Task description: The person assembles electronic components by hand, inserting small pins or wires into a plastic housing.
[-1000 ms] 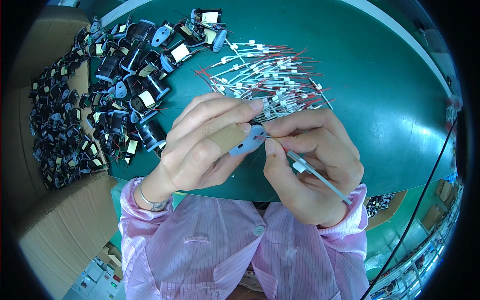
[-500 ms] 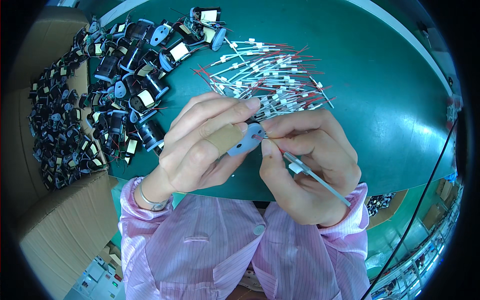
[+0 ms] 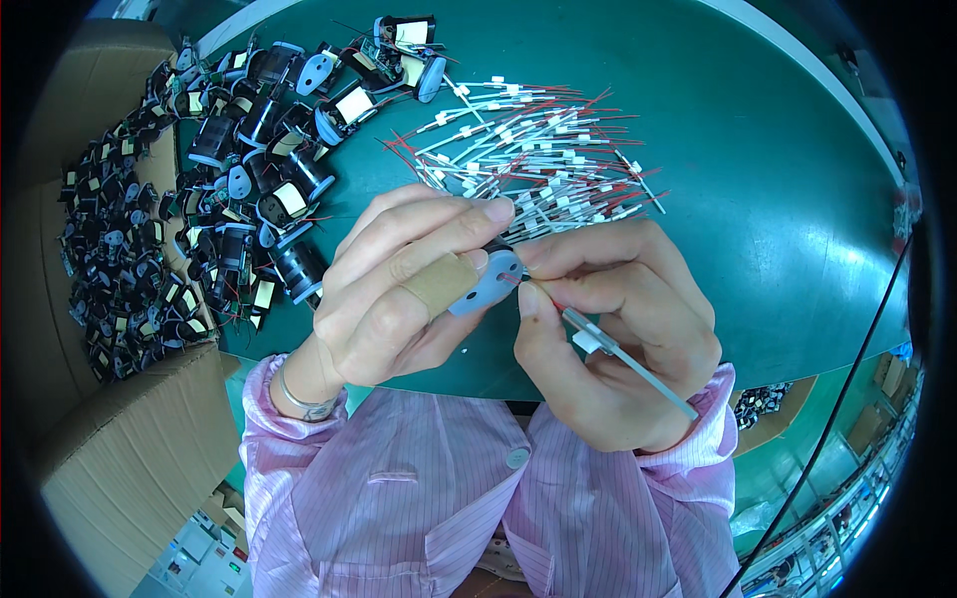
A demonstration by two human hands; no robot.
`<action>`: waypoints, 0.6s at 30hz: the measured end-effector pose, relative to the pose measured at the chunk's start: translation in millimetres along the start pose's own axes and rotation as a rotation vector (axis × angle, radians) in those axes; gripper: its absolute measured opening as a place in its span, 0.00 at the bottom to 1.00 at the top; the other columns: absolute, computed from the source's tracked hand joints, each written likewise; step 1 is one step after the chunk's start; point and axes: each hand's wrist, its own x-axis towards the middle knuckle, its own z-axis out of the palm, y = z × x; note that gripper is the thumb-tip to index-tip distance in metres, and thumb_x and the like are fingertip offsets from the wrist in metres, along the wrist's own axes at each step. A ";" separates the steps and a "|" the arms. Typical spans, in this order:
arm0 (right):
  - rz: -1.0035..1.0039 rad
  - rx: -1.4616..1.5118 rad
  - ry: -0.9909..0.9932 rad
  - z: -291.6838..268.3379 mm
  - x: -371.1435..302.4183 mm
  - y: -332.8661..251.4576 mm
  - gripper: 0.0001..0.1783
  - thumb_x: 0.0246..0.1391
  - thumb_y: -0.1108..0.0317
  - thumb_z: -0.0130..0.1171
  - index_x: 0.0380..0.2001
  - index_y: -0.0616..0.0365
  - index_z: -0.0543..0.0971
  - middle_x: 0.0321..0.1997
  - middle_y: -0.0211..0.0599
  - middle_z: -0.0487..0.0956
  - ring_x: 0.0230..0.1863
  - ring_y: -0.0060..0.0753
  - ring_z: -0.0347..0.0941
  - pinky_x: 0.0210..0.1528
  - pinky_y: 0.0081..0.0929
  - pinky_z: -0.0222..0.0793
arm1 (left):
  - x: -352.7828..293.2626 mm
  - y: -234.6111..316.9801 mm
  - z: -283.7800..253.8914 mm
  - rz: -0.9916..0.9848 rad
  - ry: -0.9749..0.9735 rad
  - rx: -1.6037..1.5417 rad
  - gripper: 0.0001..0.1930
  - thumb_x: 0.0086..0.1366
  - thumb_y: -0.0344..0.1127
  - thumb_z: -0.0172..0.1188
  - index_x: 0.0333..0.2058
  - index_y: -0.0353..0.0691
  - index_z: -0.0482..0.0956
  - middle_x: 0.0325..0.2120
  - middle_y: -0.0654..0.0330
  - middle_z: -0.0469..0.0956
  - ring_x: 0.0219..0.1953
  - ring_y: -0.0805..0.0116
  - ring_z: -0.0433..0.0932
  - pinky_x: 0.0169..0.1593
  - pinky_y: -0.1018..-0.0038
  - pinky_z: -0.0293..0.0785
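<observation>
My left hand [image 3: 399, 284] is closed around a small black device with a grey, holed end plate [image 3: 490, 283]; most of its body is hidden by my fingers. Tan tape wraps one of the left fingers. My right hand [image 3: 623, 329] pinches the red and dark wire ends of a thin white stick-like lead [image 3: 643, 377], which carries a small white tag. The lead slants down across the right palm. Its wire tips are at the end plate, where a red wire lies by a hole; whether they pass through it I cannot make out.
Beyond my hands, a heap of similar white leads [image 3: 538, 149] with red wires lies on the green table [image 3: 758, 199]. Several black devices [image 3: 299, 264] are piled at the left, spilling from a cardboard box [image 3: 130, 429] full of them. A black cable [image 3: 827, 429] runs down the right side.
The end plate has shifted slightly left and turned a little, its holes now facing more toward the right hand. Both hands keep their hold.
</observation>
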 end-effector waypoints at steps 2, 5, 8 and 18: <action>0.022 0.008 0.004 0.3 -0.9 -0.7 0.08 0.43 0.86 0.62 0.27 0.67 0.75 0.38 0.46 0.77 0.37 0.33 0.79 0.37 0.22 0.75 | 0.6 -0.2 -1.1 0.003 -0.007 0.006 0.23 0.43 0.23 0.73 0.37 0.29 0.70 0.39 0.37 0.79 0.38 0.47 0.81 0.39 0.57 0.78; 0.022 0.000 0.000 0.0 -0.3 0.0 0.08 0.43 0.86 0.63 0.26 0.67 0.75 0.37 0.46 0.77 0.37 0.33 0.79 0.36 0.22 0.75 | 1.0 -0.2 -2.3 0.003 -0.026 0.021 0.23 0.43 0.23 0.73 0.37 0.29 0.70 0.40 0.38 0.79 0.39 0.47 0.81 0.39 0.57 0.78; -0.007 -0.006 -0.003 0.9 -0.9 2.3 0.09 0.42 0.86 0.63 0.27 0.67 0.75 0.37 0.47 0.77 0.37 0.33 0.79 0.36 0.21 0.75 | 0.5 -0.6 -2.6 0.004 -0.031 0.007 0.23 0.43 0.22 0.72 0.38 0.29 0.70 0.40 0.38 0.79 0.39 0.47 0.81 0.40 0.57 0.78; -0.041 -0.026 0.002 1.8 -0.2 2.2 0.09 0.41 0.86 0.64 0.26 0.67 0.75 0.37 0.48 0.77 0.36 0.33 0.79 0.35 0.22 0.75 | -0.4 -0.3 -2.7 0.012 -0.029 0.034 0.23 0.43 0.23 0.73 0.37 0.30 0.70 0.40 0.39 0.79 0.39 0.48 0.81 0.41 0.57 0.78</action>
